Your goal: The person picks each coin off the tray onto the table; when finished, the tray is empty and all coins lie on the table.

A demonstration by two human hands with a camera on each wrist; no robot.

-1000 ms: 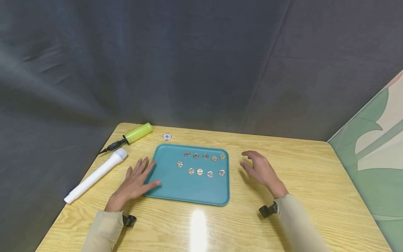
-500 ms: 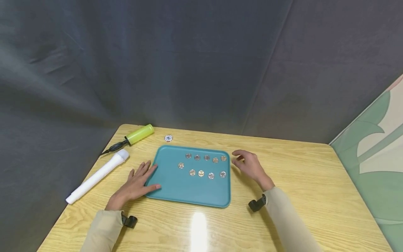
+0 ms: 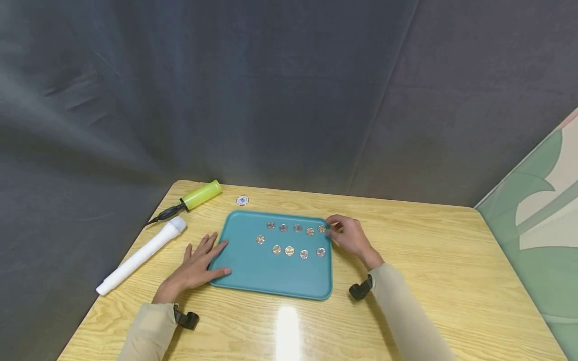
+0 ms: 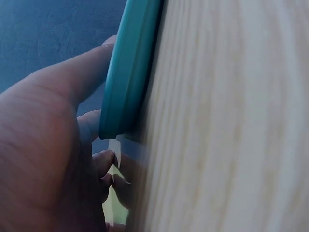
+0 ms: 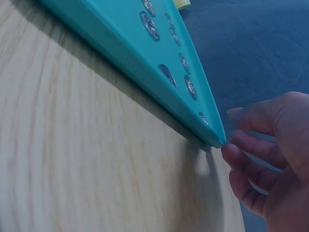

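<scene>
A teal tray lies on the wooden table, bearing two uneven rows of round, shiny coins, some silvery and some golden. My left hand rests at its left side, fingers spread, thumb reaching over the rim. In the left wrist view, thumb and fingers of that hand lie about the tray's edge. At the far right corner is my right hand, beside the rightmost golden coin. Its fingers are loosely bent with a gap from the thumb; nothing shows between them.
Left of the tray lie a white stick with a rounded head and a yellow-green hand pump with a black end. A patterned poker chip sits behind the tray. A dark curtain hangs at the table's back edge.
My right hand has moved left from the bare table to the tray's far right corner. The left hand stays at the tray's left side, and the coins keep their places.
</scene>
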